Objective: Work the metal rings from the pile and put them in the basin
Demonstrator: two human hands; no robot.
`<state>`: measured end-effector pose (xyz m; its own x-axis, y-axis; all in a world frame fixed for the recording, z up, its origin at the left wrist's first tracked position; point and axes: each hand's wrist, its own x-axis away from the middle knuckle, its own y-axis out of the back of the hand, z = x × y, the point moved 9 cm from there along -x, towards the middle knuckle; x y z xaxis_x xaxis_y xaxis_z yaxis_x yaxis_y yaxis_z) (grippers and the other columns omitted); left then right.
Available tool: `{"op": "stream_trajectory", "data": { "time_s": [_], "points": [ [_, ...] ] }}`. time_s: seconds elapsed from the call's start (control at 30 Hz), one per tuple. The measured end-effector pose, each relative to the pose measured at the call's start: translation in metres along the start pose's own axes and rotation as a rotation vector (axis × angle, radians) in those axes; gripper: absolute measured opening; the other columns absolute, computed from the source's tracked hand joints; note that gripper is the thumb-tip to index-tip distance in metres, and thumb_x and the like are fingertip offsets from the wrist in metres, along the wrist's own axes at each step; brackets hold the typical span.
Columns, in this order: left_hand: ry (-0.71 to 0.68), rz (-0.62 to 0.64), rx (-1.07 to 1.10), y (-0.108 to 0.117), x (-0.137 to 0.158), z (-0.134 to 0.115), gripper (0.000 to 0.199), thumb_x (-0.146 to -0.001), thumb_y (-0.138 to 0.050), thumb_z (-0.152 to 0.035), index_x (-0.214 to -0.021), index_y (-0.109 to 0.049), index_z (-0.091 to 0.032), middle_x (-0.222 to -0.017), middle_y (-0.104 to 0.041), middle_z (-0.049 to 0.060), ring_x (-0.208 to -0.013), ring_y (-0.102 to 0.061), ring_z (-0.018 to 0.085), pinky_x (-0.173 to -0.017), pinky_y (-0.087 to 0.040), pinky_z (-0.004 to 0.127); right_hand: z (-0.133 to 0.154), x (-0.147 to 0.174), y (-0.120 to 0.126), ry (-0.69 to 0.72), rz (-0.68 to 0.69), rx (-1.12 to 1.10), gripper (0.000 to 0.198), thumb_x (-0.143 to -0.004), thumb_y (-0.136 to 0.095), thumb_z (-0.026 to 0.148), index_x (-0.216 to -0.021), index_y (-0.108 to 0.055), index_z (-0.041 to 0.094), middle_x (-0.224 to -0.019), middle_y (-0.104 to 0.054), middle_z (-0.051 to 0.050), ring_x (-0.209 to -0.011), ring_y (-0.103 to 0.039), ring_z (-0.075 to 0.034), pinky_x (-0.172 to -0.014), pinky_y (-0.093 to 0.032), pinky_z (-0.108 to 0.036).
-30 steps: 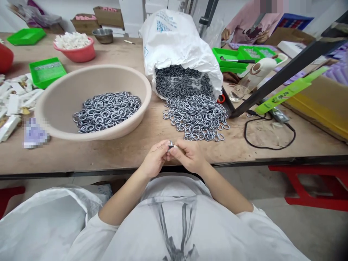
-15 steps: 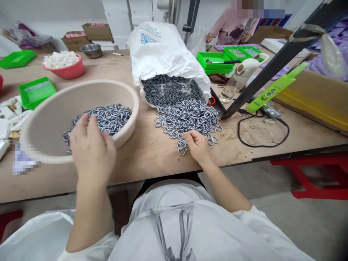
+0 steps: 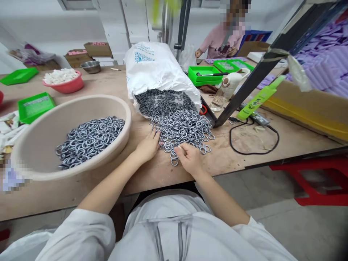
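Note:
A heap of grey metal rings (image 3: 179, 125) spills out of a white sack (image 3: 157, 69) onto the wooden table. My left hand (image 3: 148, 148) lies at the heap's left edge, its fingers stretched out and touching the outer rings. At the front of the heap, my right hand (image 3: 189, 158) is closed, thumb pressed against curled fingers. Whatever it may hold is hidden. To the left stands a large beige basin (image 3: 32, 145), with many more of the same rings (image 3: 91, 141) piled inside.
A black metal post (image 3: 239, 87) slants up right of the sack, beside a lime-green tube (image 3: 258, 99) and a looped black cable (image 3: 252, 153). Green trays (image 3: 36, 107) and a red bowl (image 3: 66, 85) of white pieces stand at left. A co-worker (image 3: 221, 41) sits across the table.
My left hand has moved right, from over the basin to the heap's left edge. My right hand stays closed at the heap's front. The view has tilted up slightly.

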<state>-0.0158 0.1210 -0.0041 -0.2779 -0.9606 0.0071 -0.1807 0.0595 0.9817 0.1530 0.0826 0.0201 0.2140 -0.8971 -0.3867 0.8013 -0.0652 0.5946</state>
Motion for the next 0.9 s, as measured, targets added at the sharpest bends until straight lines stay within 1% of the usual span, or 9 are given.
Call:
{"op": "stream_trajectory", "data": {
  "time_s": [0.13, 0.23, 0.33, 0.43, 0.53, 0.63, 0.73, 0.83, 0.9],
  "points": [
    [-0.002, -0.005, 0.002, 0.002, 0.031, -0.007, 0.050, -0.093, -0.038, -0.012, -0.142, -0.048, -0.009, -0.143, -0.054, 0.022, -0.127, -0.057, 0.028, -0.106, -0.045, 0.041, 0.006, 0.001, -0.003, 0.042, 0.018, 0.005, 0.037, -0.096, -0.049, 0.046, -0.070, -0.057, 0.020, -0.062, -0.055, 0.001, -0.060, -0.050, -0.012, -0.061, -0.033, -0.024],
    [0.050, -0.015, -0.001, 0.008, 0.039, -0.001, 0.038, -0.092, -0.042, -0.011, -0.120, -0.066, -0.015, -0.122, -0.069, 0.016, -0.112, -0.065, 0.026, -0.099, -0.050, 0.040, 0.007, 0.002, -0.005, 0.055, 0.021, -0.001, 0.037, -0.095, -0.050, 0.046, -0.070, -0.058, 0.020, -0.062, -0.057, 0.001, -0.058, -0.049, -0.011, -0.059, -0.031, -0.024],
    [0.079, -0.080, 0.020, 0.017, 0.040, 0.006, 0.030, -0.094, -0.045, -0.019, -0.106, -0.072, -0.016, -0.112, -0.072, 0.014, -0.104, -0.067, 0.028, -0.094, -0.052, 0.041, 0.004, 0.001, -0.005, 0.046, 0.023, 0.007, 0.037, -0.095, -0.051, 0.046, -0.070, -0.058, 0.019, -0.062, -0.056, 0.001, -0.058, -0.048, -0.012, -0.058, -0.030, -0.025],
    [0.074, -0.218, 0.141, 0.032, 0.046, 0.004, 0.031, -0.093, -0.047, -0.017, -0.115, -0.069, -0.016, -0.120, -0.071, 0.014, -0.109, -0.066, 0.028, -0.096, -0.050, 0.040, 0.000, 0.001, -0.005, 0.014, 0.022, -0.012, 0.038, -0.095, -0.051, 0.047, -0.071, -0.059, 0.019, -0.062, -0.057, 0.000, -0.061, -0.051, -0.013, -0.060, -0.032, -0.025],
    [0.090, -0.293, 0.445, 0.037, 0.061, -0.007, 0.031, -0.091, -0.051, -0.018, -0.118, -0.067, -0.018, -0.109, -0.074, 0.011, -0.099, -0.069, 0.024, -0.090, -0.052, 0.037, 0.006, 0.005, -0.012, -0.002, 0.086, -0.159, 0.036, -0.089, -0.058, 0.054, -0.094, -0.065, 0.020, -0.073, -0.063, -0.001, -0.063, -0.053, -0.014, -0.060, -0.036, -0.025],
    [0.127, -0.231, 0.962, 0.023, 0.075, -0.023, 0.023, -0.090, -0.058, -0.030, -0.107, -0.066, -0.018, -0.088, -0.075, 0.006, -0.076, -0.069, 0.018, -0.072, -0.053, 0.030, 0.025, 0.012, -0.025, 0.046, 0.189, -0.365, 0.048, -0.079, -0.070, 0.058, -0.110, -0.063, 0.021, -0.087, -0.066, -0.002, -0.071, -0.057, -0.015, -0.064, -0.041, -0.025],
    [0.195, -0.126, 1.426, 0.003, 0.086, -0.037, 0.030, -0.081, -0.071, -0.042, -0.092, -0.060, -0.016, -0.070, -0.069, 0.002, -0.062, -0.065, 0.014, -0.060, -0.050, 0.023, 0.037, 0.016, -0.032, 0.031, 0.215, -0.522, 0.034, -0.083, -0.069, 0.052, -0.094, -0.064, 0.020, -0.083, -0.064, -0.001, -0.075, -0.057, -0.015, -0.068, -0.043, -0.026],
    [0.251, -0.081, 1.615, -0.009, 0.093, -0.041, 0.043, -0.070, -0.081, -0.048, -0.088, -0.059, -0.015, -0.065, -0.068, 0.002, -0.060, -0.064, 0.013, -0.058, -0.050, 0.022, 0.035, 0.016, -0.038, -0.067, 0.244, -0.682, 0.034, -0.085, -0.066, 0.053, -0.084, -0.063, 0.019, -0.072, -0.059, 0.002, -0.066, -0.052, -0.012, -0.063, -0.042, -0.025],
    [0.256, -0.043, 1.680, -0.014, 0.095, -0.044, 0.047, -0.071, -0.078, -0.054, -0.090, -0.060, -0.014, -0.071, -0.071, 0.005, -0.063, -0.066, 0.014, -0.060, -0.052, 0.023, 0.035, 0.016, -0.040, -0.114, 0.253, -0.791, 0.036, -0.085, -0.065, 0.055, -0.081, -0.062, 0.019, -0.070, -0.059, 0.002, -0.063, -0.053, -0.011, -0.060, -0.043, -0.025]
  ]
}}
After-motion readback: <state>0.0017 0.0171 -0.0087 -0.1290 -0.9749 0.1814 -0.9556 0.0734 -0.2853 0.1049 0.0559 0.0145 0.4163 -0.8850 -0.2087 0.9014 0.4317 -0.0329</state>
